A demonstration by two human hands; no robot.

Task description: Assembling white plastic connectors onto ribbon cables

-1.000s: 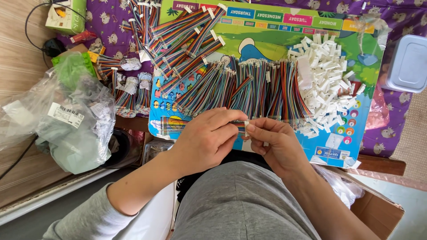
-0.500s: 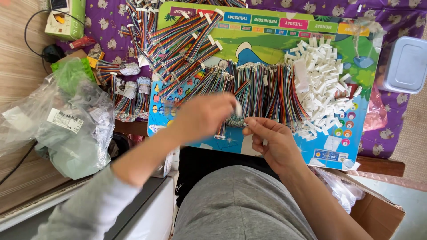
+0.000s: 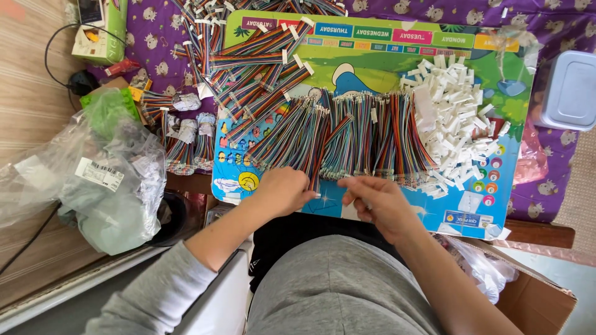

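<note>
A row of multicoloured ribbon cables (image 3: 354, 133) lies across a colourful cartoon board (image 3: 385, 59). My left hand (image 3: 282, 189) rests at the board's near edge, its fingertips closed on the end of one reddish ribbon cable (image 3: 323, 158) that slants out of the row. My right hand (image 3: 372, 200) hovers just to the right, fingers curled into a pinch, and whether anything is in it is hidden. A heap of small white plastic connectors (image 3: 453, 111) sits at the right end of the cables.
More cables fitted with white ends are piled at the upper left (image 3: 248, 62) on a purple patterned cloth (image 3: 155, 37). A crumpled clear plastic bag (image 3: 105, 180) lies left, a grey lidded box (image 3: 568, 90) right, and a cardboard box (image 3: 534, 298) at lower right.
The hands, joined over one cable a second ago, have separated. My left hand rose to the cable row, then came back down to the board's near edge.
</note>
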